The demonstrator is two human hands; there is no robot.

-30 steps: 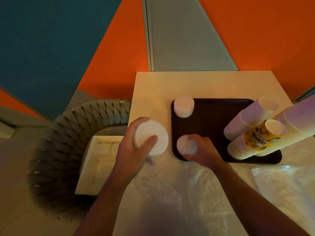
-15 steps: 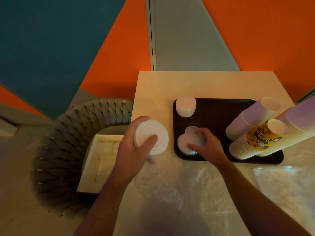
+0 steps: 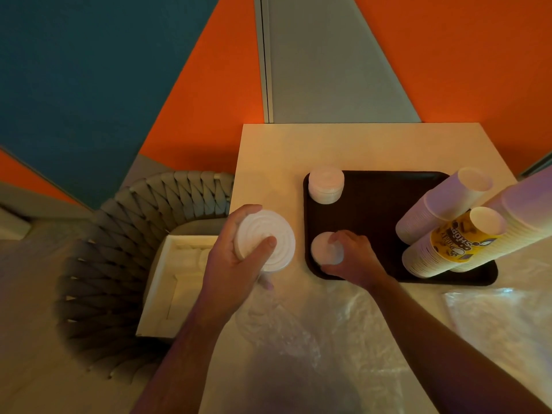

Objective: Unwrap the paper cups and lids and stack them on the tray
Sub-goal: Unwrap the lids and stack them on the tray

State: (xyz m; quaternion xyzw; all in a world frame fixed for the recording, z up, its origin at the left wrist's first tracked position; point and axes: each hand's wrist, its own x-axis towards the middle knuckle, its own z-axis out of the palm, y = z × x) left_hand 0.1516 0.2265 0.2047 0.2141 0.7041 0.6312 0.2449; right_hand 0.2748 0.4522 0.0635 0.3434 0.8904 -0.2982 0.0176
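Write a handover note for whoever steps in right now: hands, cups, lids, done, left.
Left hand grips a stack of large lids above the table edge, off the tray.
Right hand holds a small lid stack at the tray's near left corner.
Done: another lid stack at the far left corner, cup stacks on the right side.
Left: place the large lids; plastic wrap lies on the table.

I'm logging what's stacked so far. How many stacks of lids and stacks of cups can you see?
Lid stacks: 3, far one on the tray, near one on the tray, one in the left hand
Cup stacks: 3
Total: 6
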